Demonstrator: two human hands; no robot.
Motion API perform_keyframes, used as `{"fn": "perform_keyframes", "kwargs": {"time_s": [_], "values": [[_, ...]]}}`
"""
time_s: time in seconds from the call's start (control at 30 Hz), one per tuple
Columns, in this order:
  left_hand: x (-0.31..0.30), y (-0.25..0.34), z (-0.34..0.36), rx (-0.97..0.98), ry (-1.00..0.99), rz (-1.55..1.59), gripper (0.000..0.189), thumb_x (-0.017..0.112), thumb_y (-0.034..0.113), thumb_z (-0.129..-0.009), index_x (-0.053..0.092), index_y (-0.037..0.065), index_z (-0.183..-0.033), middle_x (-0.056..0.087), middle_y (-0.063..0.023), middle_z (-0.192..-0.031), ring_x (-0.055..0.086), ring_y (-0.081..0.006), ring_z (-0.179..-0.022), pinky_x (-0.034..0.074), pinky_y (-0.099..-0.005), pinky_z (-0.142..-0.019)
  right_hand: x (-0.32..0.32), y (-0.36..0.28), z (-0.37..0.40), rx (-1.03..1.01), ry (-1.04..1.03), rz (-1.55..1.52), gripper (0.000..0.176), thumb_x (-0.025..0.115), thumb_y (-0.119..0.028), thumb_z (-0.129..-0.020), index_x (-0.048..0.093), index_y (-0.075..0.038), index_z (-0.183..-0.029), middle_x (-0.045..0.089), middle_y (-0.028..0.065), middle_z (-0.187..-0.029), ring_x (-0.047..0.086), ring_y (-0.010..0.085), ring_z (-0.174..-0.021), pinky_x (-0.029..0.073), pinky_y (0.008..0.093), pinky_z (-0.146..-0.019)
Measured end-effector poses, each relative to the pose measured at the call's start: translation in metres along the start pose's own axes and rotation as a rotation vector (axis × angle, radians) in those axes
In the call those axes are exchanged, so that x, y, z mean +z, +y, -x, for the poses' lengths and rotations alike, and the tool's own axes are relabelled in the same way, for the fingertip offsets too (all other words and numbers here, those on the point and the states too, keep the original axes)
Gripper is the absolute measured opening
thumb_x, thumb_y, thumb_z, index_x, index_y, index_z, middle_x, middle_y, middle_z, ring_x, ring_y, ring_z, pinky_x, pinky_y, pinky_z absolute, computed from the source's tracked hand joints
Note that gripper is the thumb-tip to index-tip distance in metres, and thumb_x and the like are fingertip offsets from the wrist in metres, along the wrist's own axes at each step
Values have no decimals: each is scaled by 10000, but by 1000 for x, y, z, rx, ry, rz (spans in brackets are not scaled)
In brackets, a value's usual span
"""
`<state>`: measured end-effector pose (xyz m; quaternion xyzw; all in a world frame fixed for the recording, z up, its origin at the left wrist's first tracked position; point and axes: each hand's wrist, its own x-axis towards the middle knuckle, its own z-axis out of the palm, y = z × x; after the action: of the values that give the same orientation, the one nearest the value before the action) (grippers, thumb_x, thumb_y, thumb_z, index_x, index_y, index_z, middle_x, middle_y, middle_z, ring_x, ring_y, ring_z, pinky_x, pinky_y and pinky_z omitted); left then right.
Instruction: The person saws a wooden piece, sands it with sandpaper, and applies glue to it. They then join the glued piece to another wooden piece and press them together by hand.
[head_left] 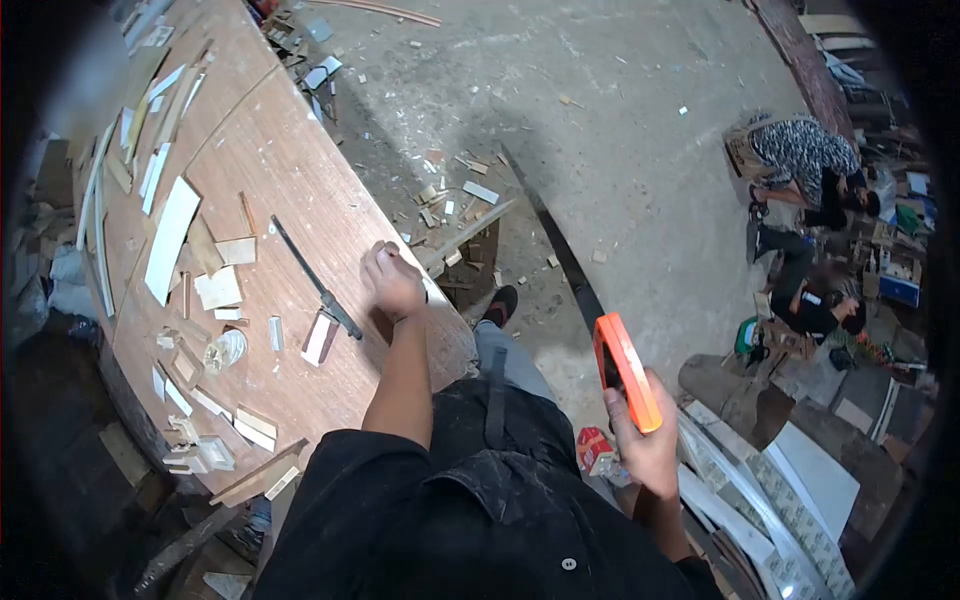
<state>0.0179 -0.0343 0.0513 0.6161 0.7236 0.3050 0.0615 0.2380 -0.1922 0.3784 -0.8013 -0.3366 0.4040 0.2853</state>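
My right hand [648, 432] is closed around the orange handle of a handsaw [565, 255]. Its long dark blade points up and away over the floor, beyond the table's edge. My left hand [393, 282] rests at the edge of the wooden table [300, 150], its fingers curled in; what they grip, if anything, is hidden. Just past that hand, a pale wood strip [475, 235] overlaps the table's edge in this view. Left of the hand lies a long thin dark tool [318, 278] with a thicker end, beside a small white-and-brown block [320, 337].
White and wooden offcuts [173, 240] and a roll of clear tape [226, 349] lie on the table. Scraps litter the floor [650, 150]. Two people [808, 300] sit at the right. Long boards [760, 510] lean beside my right arm.
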Motion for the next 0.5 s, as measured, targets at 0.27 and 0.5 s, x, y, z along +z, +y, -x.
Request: {"fn": "perform_keyframes", "kwargs": {"time_s": [0.27, 0.5], "values": [[-60, -24, 4, -325, -186, 257, 219, 500, 183, -950, 544, -8, -1049, 567, -238, -1020, 512, -400, -1025, 402, -466, -905, 6, 15, -1, -210, -245, 200, 173, 668, -118, -858, 568, -7, -945, 581, 184, -738, 606, 369, -692, 464, 363, -620], [-97, -44, 57, 236, -266, 66, 309, 681, 227, -855, 615, 6, -1061, 631, -177, -927, 615, -313, -867, 481, -380, -779, 60, 50, -49, -733, -407, 447, 139, 636, -99, -832, 578, -54, -950, 646, 168, -815, 654, 357, -785, 509, 388, -634]]}}
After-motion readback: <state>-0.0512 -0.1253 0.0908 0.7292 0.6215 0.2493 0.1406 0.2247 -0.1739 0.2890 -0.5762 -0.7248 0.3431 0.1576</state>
